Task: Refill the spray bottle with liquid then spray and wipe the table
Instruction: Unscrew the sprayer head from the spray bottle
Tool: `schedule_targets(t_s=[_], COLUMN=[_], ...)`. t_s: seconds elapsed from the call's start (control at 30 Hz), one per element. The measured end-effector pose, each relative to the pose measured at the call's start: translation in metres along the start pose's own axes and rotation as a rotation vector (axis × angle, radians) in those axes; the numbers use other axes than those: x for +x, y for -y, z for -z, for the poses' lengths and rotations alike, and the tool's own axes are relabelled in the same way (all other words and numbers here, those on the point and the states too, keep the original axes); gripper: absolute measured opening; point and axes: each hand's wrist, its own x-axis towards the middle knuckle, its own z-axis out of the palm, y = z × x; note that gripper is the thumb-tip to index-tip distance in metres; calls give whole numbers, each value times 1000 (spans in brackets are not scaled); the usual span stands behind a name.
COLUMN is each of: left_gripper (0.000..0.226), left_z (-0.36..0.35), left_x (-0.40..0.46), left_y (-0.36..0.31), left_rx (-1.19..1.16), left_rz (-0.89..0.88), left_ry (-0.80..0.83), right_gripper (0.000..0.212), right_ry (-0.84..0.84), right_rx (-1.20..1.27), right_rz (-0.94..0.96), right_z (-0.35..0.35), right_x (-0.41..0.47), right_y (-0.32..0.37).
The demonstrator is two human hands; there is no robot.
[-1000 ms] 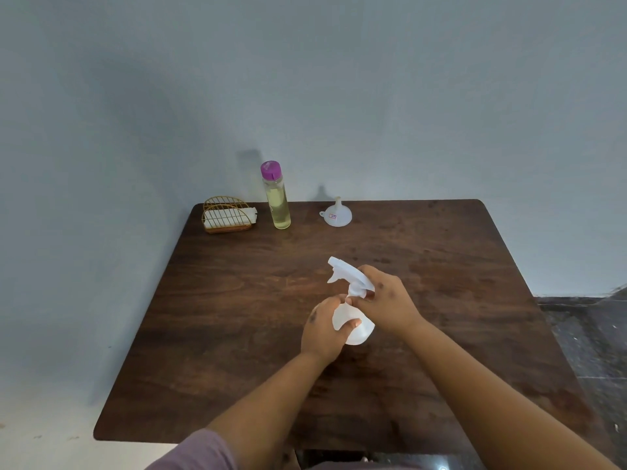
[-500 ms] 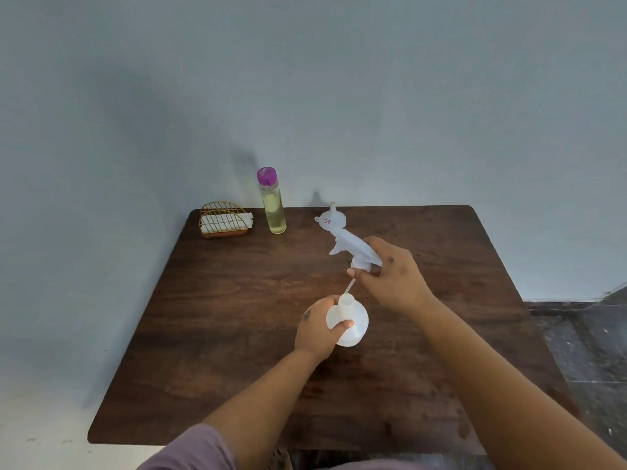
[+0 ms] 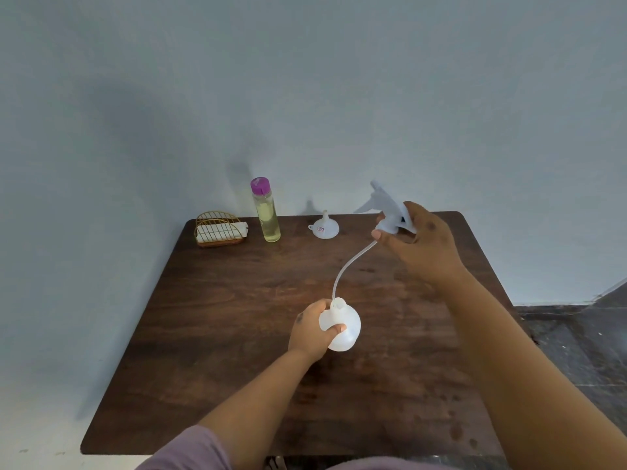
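My left hand (image 3: 310,329) grips the round white spray bottle (image 3: 346,329), which stands on the dark wooden table (image 3: 237,317) with its neck open. My right hand (image 3: 420,245) holds the white spray head (image 3: 388,206) up and to the right, above the table's far side. The head's thin dip tube (image 3: 349,262) curves down, and its tip is still at the bottle's mouth. A clear bottle of pale yellow liquid with a purple cap (image 3: 265,210) stands at the back. A small white funnel (image 3: 324,227) sits mouth down to its right.
A gold wire holder with a white cloth or sponge (image 3: 219,230) sits at the back left corner. A pale wall rises right behind the table. Dark floor (image 3: 576,334) shows on the right. Small wet spots mark the table's near right part.
My right hand has lifted the spray head off the bottle and carried it up and to the right, drawing the dip tube out. My left hand has kept holding the bottle.
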Motion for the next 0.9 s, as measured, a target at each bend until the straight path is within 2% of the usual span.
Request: schedule_targets(t_s=[0.13, 0.43, 0.53, 0.63, 0.77, 0.9], left_gripper=[51, 51, 57, 52, 53, 53], left_z=[1, 1, 2, 2, 2, 5], left_x=[1, 1, 1, 1, -1, -2], left_y=[-1, -3, -5, -5, -6, -9], left_rx=[1, 7, 15, 15, 35, 54], left_rz=[6, 17, 43, 21, 31, 10], left_ry=[11, 15, 15, 15, 16, 15], right_gripper=[24, 22, 27, 26, 20, 14], right_ry=[-65, -123, -169, -240, -237, -300], right_rx=[158, 785, 966, 1185, 1238, 1324], right_rz=[-92, -420, -602, -851, -1047, -1133], right_z=[13, 19, 18, 16, 12, 2], right_x=[4, 6, 6, 4, -7, -20], right_y=[-2, -34, -49, -64, -83, -97])
